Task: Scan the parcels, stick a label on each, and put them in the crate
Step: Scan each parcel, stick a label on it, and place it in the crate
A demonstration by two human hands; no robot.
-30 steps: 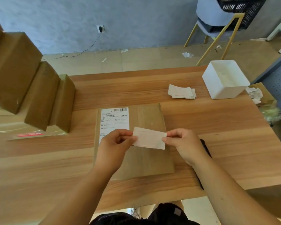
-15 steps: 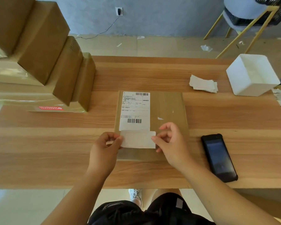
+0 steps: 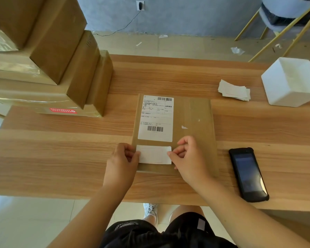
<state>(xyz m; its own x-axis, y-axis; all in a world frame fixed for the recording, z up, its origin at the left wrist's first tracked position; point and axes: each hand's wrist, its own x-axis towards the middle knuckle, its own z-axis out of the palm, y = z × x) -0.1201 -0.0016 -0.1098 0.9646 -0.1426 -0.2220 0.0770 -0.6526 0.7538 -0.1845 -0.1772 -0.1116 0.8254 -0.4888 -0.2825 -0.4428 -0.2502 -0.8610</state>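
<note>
Head camera, looking down at a work table. A small blank white label [image 3: 155, 154] is stretching between the two hands, over the near part of a flat brown cardboard parcel [image 3: 193, 122]. It is sitting just below the parcel's printed shipping label [image 3: 157, 119]. Whether the blank label is already touching the cardboard is unclear.

The parcel is lying on a wooden table [image 3: 61, 149], directly ahead of the hands. Beyond the left hand, stacked cardboard boxes [image 3: 52, 51] are rising in steps. Just right of the right hand, a black phone [image 3: 247, 174] is lying screen up. Farther beyond it are a loose pile of white labels [image 3: 233, 90] and a white square tub [image 3: 290, 85]. Past the table, a pale floor with paper scraps is meeting a grey wall.

The left hand [image 3: 122, 161] is pinching the label's left end between thumb and fingers. The right hand [image 3: 190, 158] is pinching the right end, its other fingers curling in.
</note>
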